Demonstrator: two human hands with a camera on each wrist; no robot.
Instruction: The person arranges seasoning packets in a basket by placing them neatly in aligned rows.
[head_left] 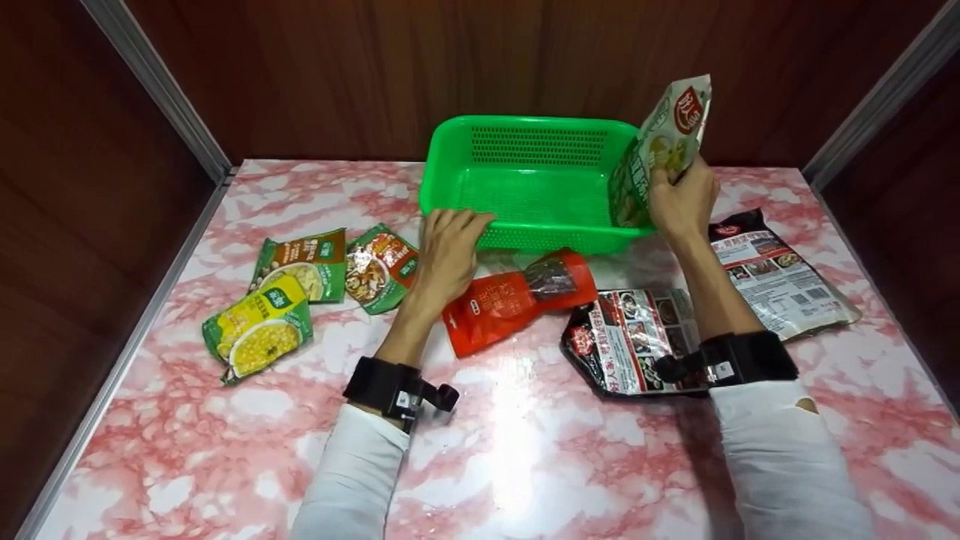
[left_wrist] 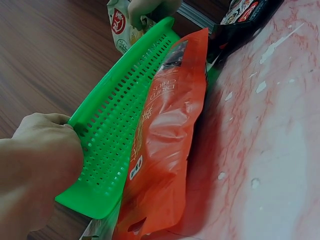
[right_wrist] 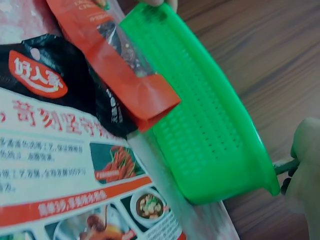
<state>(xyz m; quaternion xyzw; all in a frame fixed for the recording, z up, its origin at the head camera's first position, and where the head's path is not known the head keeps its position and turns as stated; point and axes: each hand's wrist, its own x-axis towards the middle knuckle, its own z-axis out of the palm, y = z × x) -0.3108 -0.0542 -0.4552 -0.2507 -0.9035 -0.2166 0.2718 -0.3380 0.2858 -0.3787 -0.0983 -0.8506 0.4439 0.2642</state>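
Note:
A green plastic basket (head_left: 540, 196) with slotted walls stands at the back of the table. My left hand (head_left: 450, 251) grips its front rim near the left corner, fingers curled over the edge; the left wrist view shows this hand (left_wrist: 47, 150) on the rim too. At the basket's right end, my right hand (head_left: 686, 199) holds a pale green-and-white food packet (head_left: 671, 142), thumb across its front. The packet is upright and tilted, its lower part inside the basket. In the right wrist view, the right hand (right_wrist: 306, 165) is beside the rim, with the packet mostly hidden.
A red dried chili pouch (head_left: 495, 307) lies against the basket's front. Black-and-white packets (head_left: 637, 341) (head_left: 784, 277) lie at the right, partly under the right forearm. Left of the basket are a yellow-green corn packet (head_left: 262, 330), a brown-green packet (head_left: 307, 262) and a green packet (head_left: 379, 270).

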